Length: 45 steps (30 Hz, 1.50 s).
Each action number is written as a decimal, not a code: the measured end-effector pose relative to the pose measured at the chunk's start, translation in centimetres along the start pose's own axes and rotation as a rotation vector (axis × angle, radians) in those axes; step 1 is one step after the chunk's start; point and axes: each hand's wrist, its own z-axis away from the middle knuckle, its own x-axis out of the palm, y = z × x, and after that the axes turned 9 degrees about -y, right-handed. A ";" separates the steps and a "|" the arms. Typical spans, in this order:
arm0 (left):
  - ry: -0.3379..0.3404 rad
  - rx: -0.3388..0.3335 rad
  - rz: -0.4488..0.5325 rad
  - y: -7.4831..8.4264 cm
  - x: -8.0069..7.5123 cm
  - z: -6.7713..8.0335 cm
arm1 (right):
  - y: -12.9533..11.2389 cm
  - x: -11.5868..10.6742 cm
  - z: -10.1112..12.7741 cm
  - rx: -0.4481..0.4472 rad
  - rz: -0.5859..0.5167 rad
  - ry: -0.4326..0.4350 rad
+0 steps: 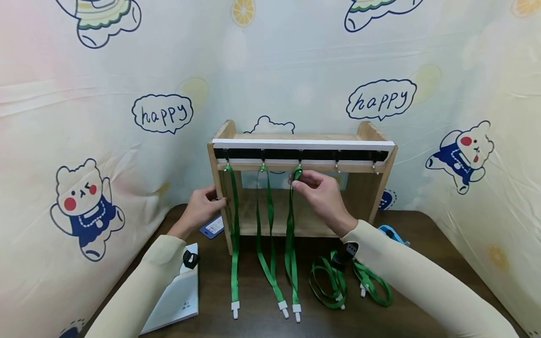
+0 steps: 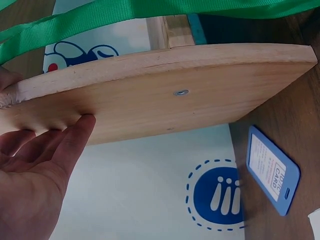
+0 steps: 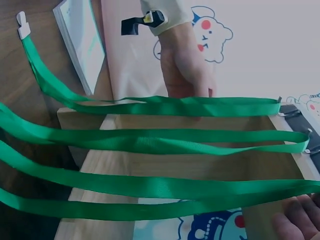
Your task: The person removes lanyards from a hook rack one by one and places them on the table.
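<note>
A small wooden shelf [image 1: 382, 188] carries a row of metal hooks on a black-and-white strip [image 1: 321, 155] along its front. My right hand [image 1: 323, 199] pinches the top loop of a green lanyard [image 1: 290, 234] right at the middle hook; its white clip dangles below. Two more green lanyards hang from the hooks to the left, the leftmost lanyard [image 1: 235, 244] and the second lanyard [image 1: 259, 230]. With my left hand [image 1: 200, 209] I grip the shelf's left side panel [image 2: 150, 105], fingers pressed against its outer face and thumb at the front edge.
Two coiled green lanyards, one coil [image 1: 317, 284] and another coil [image 1: 382, 291], lie on the brown table [image 1: 253, 324] under my right forearm. A blue ID card holder [image 2: 290, 197] lies left of the shelf. A white booklet [image 1: 181, 293] is beneath my left forearm. A blue object [image 1: 390, 232] sits at right.
</note>
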 end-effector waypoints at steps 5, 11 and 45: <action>-0.003 0.005 -0.001 -0.1 0.1 0.1 | 0.2 0.8 -0.3 -0.016 -0.065 0.017; 0.001 0.018 -0.002 -0.2 0.1 0.0 | 0.2 1.3 -0.7 -0.021 -0.087 0.043; 0.005 0.004 0.034 0.0 0.2 -0.1 | 1.4 -0.5 1.6 -0.072 -0.198 -0.016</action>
